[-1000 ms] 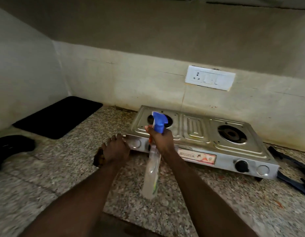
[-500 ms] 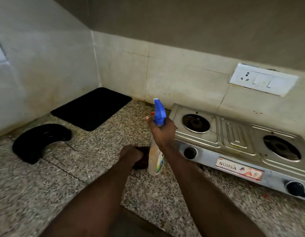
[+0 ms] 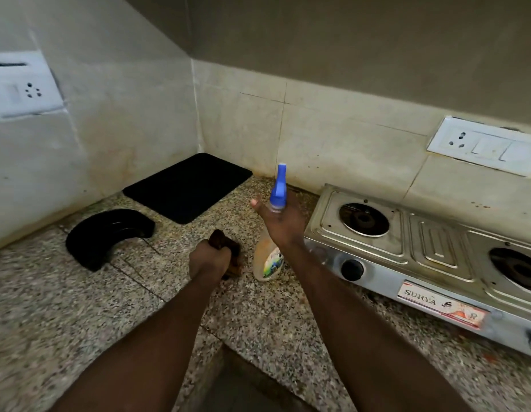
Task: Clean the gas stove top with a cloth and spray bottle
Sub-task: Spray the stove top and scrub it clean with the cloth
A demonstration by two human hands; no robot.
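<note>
Nearest, two bare forearms reach out over the speckled granite counter (image 3: 80, 316). The left hand (image 3: 209, 261) is balled into a fist round a crumpled brown cloth (image 3: 232, 261), pressing it down on the counter. Just right of it stands the spray bottle (image 3: 267, 260), a pale, clear body with a printed label and a blue trigger head pointing up. Its base is at the counter, though I cannot tell whether it actually touches. The right hand (image 3: 283, 223) grips the bottle at the neck, fingers wrapped round it and the thumb sticking out to the left. Right beside the bottle is the steel two-burner gas stove (image 3: 436, 242), its burner wells bare and a dark knob on the front. Further left lies a curved black object (image 3: 106, 236), and beyond it a black mat (image 3: 188, 187) fills the corner. One switch plate (image 3: 484, 145) sits on the back wall, with another socket (image 3: 23, 87) on the left wall.
</note>
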